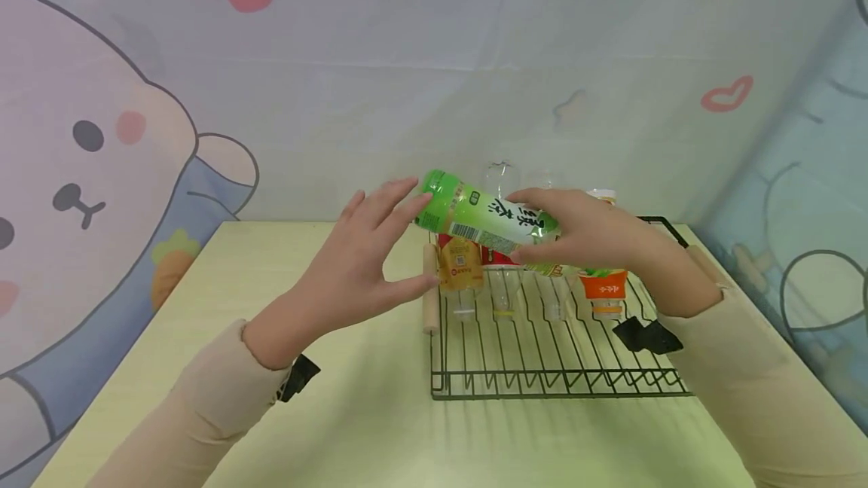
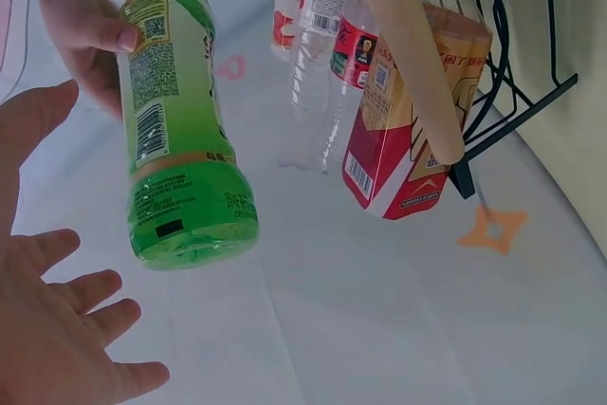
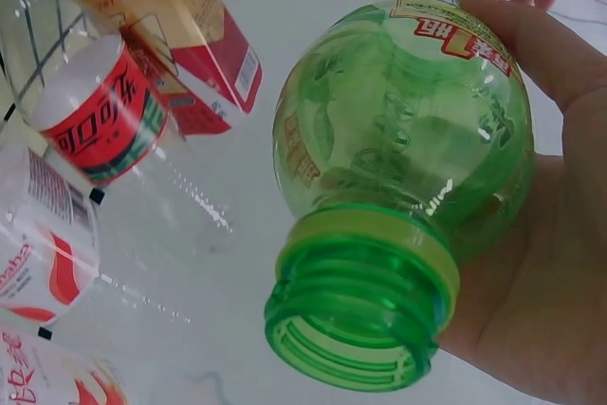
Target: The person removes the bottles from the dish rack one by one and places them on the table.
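Head view: green bottle (image 1: 468,209) at center, tilted; right hand (image 1: 597,236) grasps it toward the neck. Left hand (image 1: 353,269) released, fingers spread, beside its base. Wire rack (image 1: 563,373), right of center, holds other bottles (image 1: 606,285). Left wrist: green bottle upper left, apart from left hand. Right wrist: green bottle center, carton (image 3: 194,40) upper left.
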{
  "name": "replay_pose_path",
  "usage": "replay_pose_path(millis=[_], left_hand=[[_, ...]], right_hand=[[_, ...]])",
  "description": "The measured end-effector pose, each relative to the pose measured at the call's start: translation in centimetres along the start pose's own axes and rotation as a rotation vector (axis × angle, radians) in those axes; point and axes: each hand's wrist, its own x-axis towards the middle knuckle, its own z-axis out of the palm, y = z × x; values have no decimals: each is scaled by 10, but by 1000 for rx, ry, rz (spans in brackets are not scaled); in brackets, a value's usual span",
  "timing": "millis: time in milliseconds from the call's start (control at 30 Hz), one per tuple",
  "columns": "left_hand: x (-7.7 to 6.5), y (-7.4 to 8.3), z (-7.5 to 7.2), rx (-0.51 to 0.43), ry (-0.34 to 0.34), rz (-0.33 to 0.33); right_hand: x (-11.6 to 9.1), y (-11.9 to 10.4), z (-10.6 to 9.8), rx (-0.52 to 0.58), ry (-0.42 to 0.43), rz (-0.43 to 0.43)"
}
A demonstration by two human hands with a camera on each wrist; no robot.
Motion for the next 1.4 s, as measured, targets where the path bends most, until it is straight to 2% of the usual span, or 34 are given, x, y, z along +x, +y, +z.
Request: replay_pose_path(millis=[233,433,733,1000,1400], left_hand=[[0,2,8,29,8,42],[1,5,12,70,1,59],[2,10,16,123,-82,47],[-1,11,25,182,-190,23],[-5,10,33,183,-200,3]], right_hand=[[-1,-10,12,-54,8,-81],[-1,-18,22,-69,-22,-125],[0,-22,34,-76,-24,-175],[1,-24,42,-74,-47,-169],[4,-26,51,-44,-73,-155]])
